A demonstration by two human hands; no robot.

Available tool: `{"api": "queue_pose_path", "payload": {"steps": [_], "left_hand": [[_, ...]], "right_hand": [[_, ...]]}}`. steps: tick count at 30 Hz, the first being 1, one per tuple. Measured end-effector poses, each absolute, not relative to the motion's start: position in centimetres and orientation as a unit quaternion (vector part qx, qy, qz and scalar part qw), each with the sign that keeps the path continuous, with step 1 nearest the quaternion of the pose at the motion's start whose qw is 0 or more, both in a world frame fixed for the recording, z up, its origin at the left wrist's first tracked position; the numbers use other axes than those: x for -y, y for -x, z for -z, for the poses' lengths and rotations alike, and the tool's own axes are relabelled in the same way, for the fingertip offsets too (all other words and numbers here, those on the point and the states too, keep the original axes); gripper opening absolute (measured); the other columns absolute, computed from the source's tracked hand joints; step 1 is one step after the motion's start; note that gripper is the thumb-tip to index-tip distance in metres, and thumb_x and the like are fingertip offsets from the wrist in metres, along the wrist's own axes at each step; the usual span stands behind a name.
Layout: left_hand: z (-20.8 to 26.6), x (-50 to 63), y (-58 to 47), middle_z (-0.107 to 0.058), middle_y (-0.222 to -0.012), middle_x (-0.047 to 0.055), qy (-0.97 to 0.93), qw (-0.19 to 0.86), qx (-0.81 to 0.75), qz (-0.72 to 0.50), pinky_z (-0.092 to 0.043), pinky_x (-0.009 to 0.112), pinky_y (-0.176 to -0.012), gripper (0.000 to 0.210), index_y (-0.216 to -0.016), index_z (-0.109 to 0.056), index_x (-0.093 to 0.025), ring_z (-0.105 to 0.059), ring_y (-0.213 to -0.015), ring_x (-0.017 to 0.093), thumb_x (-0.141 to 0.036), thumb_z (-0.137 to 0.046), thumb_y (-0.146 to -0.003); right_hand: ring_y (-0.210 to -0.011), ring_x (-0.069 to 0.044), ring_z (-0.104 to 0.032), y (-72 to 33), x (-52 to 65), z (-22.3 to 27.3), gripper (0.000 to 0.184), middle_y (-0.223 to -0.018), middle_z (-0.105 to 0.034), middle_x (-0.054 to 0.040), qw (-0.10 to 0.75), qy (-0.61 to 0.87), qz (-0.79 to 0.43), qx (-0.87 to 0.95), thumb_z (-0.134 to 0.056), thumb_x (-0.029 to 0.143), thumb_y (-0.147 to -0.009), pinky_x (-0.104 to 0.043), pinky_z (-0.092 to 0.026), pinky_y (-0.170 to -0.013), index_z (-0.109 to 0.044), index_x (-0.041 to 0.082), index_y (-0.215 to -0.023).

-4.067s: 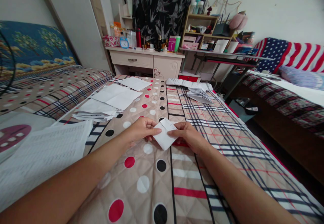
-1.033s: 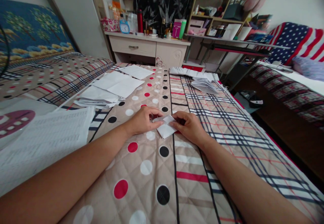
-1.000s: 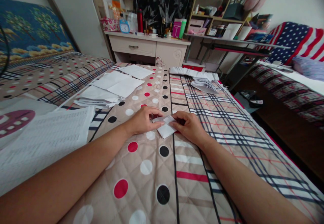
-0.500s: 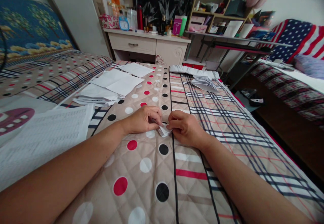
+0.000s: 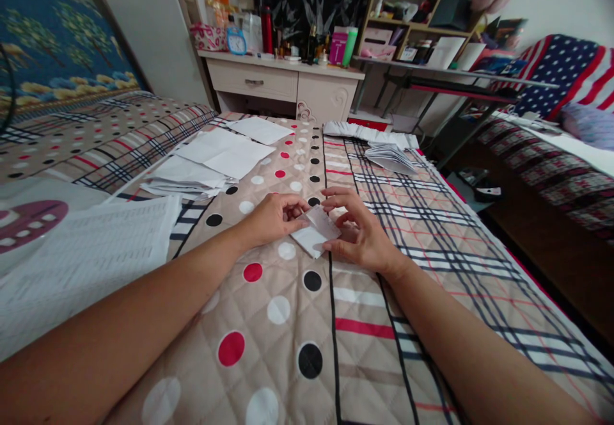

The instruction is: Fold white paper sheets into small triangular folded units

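A small folded piece of white paper (image 5: 314, 230) lies low over the quilted bedspread (image 5: 268, 374), between my two hands. Its upper part looks greyish, and a crease runs across it. My left hand (image 5: 278, 218) pinches the paper's left edge between thumb and fingers. At the opposite side, my right hand (image 5: 359, 230) has its fingers spread and curved around the right corner, with the thumb at the lower edge. Whether the right fingertips press on the paper is hard to tell.
White paper sheets (image 5: 225, 153) lie in a loose pile at the left. Nearer is a printed sheet (image 5: 96, 252). Folded papers (image 5: 391, 158) and a long row of white folded pieces (image 5: 369, 134) rest at the far right. Beyond stands a white dresser (image 5: 259, 82).
The paper has gone from a small, tightly pinched bundle to a wider, flatter piece. My right hand's fingers have opened and spread around it.
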State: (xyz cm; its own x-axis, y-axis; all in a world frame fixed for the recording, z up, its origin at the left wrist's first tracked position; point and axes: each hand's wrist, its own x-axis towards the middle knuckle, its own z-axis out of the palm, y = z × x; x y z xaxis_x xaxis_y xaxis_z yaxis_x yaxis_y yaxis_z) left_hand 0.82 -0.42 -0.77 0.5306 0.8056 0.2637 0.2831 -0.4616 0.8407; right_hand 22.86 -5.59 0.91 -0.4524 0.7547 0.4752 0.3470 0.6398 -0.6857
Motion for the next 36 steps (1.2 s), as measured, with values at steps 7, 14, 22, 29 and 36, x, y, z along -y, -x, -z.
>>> {"api": "queue_pose_path", "payload": {"steps": [7,14,22,29,36], "left_hand": [[0.0,0.5,-0.4,-0.062,-0.101,0.005,-0.813,0.334,-0.339,-0.336,-0.043,0.018,-0.053,0.022,-0.094,-0.068,-0.016,-0.055,-0.068,0.009,-0.02,-0.072,-0.072],[-0.8,0.7,0.5,-0.056,-0.117,0.007,-0.861,0.351,-0.246,-0.275,-0.048,0.032,-0.092,0.022,-0.079,-0.077,-0.022,-0.055,-0.114,0.023,-0.029,-0.087,-0.06],[-0.1,0.8,0.1,-0.06,-0.11,0.006,-0.866,0.351,-0.252,-0.253,-0.047,0.032,-0.09,0.022,-0.08,-0.077,-0.021,-0.059,-0.105,0.022,-0.032,-0.085,-0.063],[-0.3,1.3,-0.2,-0.061,-0.099,0.004,-0.875,0.311,-0.286,-0.235,-0.047,0.034,-0.091,0.022,-0.08,-0.077,-0.024,-0.056,-0.117,0.026,-0.032,-0.085,-0.062],[0.1,1.1,-0.5,-0.062,-0.092,0.002,-0.82,0.335,-0.33,-0.326,-0.048,0.027,-0.072,0.028,-0.087,-0.061,-0.018,-0.06,-0.08,0.014,-0.024,-0.079,-0.067]], "right_hand": [[-0.108,-0.024,-0.058,-23.2,4.7,0.2,0.025,-0.121,-0.055,-0.0102,0.33,0.337,-0.26,0.843,-0.079,0.03,-0.074,-0.039,-0.048,-0.093,-0.075,0.022,-0.097],[-0.104,-0.022,-0.059,-23.4,4.7,0.2,0.023,-0.111,-0.059,-0.0074,0.312,0.366,-0.269,0.835,-0.078,0.026,-0.075,-0.037,-0.048,-0.092,-0.077,0.023,-0.098],[-0.103,-0.021,-0.059,-23.4,4.5,0.0,0.018,-0.108,-0.061,-0.007,0.304,0.366,-0.308,0.824,-0.072,0.028,-0.081,-0.036,-0.048,-0.093,-0.078,0.025,-0.098],[-0.097,-0.018,-0.062,-23.0,4.5,0.4,0.018,-0.106,-0.062,-0.0057,0.323,0.372,-0.302,0.816,-0.077,0.022,-0.075,-0.032,-0.05,-0.089,-0.078,0.024,-0.093],[-0.096,-0.017,-0.061,-22.9,4.5,0.3,0.018,-0.104,-0.06,-0.004,0.329,0.381,-0.301,0.81,-0.078,0.02,-0.073,-0.031,-0.049,-0.088,-0.077,0.023,-0.091]]}}
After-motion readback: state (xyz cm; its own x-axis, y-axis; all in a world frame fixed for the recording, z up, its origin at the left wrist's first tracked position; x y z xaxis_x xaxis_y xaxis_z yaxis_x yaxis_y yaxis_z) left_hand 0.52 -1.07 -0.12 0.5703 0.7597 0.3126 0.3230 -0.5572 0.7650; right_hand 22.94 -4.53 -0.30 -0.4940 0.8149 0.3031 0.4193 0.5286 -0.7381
